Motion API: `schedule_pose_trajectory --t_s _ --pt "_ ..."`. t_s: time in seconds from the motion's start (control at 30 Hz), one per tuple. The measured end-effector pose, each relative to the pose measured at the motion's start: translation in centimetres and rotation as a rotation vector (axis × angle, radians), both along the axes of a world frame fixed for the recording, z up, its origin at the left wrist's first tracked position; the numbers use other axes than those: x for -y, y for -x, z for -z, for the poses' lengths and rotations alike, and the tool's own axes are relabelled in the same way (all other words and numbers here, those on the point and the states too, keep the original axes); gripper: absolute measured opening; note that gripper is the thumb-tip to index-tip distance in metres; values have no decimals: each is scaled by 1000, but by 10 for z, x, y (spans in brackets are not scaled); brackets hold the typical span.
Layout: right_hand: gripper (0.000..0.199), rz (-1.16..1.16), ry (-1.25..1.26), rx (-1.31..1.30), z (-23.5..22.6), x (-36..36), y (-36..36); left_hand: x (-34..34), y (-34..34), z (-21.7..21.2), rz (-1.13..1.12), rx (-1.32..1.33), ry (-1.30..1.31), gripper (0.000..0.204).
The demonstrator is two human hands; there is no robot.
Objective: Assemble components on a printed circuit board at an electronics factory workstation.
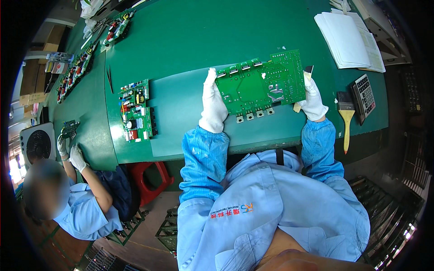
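Left grip (213,104), right grip (313,100) hold circuit board (246,88); right finger placement unclear.

Can see a yellow-handled, dark-bristled brush (346,118) beside a grey rectangular calculator (364,98), near stacked white paper sheets (347,39); at left, a red plastic stool (138,174) and a boxy white fan (38,142).

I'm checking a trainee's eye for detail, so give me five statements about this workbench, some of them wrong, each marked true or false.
1. The left hand and the right hand both hold the large green circuit board. True.
2. The calculator lies left of the brush. False: the calculator lies right of the brush.
3. The co-worker's hands are bare. False: the co-worker's hands are gloved in white.
4. The white papers lie farther from the wearer than the calculator. True.
5. The brush has a red handle. False: its handle is mostly yellow.
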State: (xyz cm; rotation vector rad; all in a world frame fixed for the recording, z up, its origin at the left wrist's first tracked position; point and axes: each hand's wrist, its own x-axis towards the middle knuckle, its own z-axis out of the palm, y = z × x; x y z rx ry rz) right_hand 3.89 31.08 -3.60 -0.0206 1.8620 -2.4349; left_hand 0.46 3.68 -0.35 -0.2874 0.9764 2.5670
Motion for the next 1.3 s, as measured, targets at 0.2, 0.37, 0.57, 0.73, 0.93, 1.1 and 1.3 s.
schedule_pose_trajectory --t_s 0.2,0.37,0.57,0.73,0.93,1.1,1.3 --pt "36 97 -47 8 2 3 0 -4 -2 -5 0 -20 12 66" --pt "36 -18 187 124 -5 0 1 -2 -1 -7 21 9 -12 67" --pt "35 -30 224 152 -2 -2 0 -1 -2 -8 18 4 14 68" --pt "35 -44 204 127 -4 -2 1 -1 -3 -10 25 6 16 68" --pt "32 41 -4 15 4 0 2 0 -1 -1 -9 21 -26 64" --pt "28 -51 177 131 -17 5 2 -1 -1 -4 -33 36 -29 61" --pt "27 -69 241 148 -15 4 1 -2 -1 -7 -44 32 -33 60"
